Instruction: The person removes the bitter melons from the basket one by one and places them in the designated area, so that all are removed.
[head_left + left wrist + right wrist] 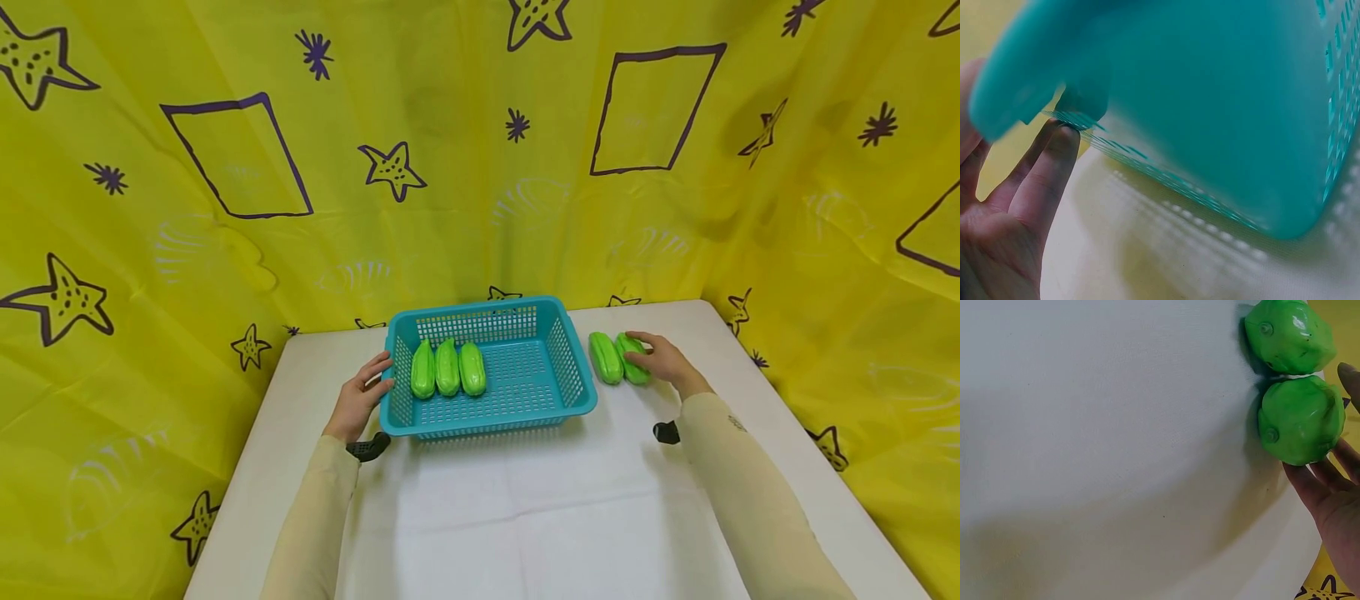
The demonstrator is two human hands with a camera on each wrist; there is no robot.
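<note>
My left hand [355, 406] rests at the left side of the turquoise basket [487, 427], fingers extended; in the left wrist view, fingertips of the left hand [1019, 194] touch the perforated wall of the basket [1210, 125]. Three green vegetable-shaped objects [447, 369] lie side by side in the basket's left part. Right of the basket, my right hand [660, 360] reaches over the outer green object [636, 373]. In the right wrist view, lower fingers of the right hand [1335, 506] touch that green object [1300, 422], while another digit stands apart above.
Another green object [606, 358] lies between the basket and the one at my right hand. A white cloth covers the table [517, 517]. Yellow patterned curtains [465, 233] stand behind and along both sides. Black wrist devices [367, 448] show near both sleeves.
</note>
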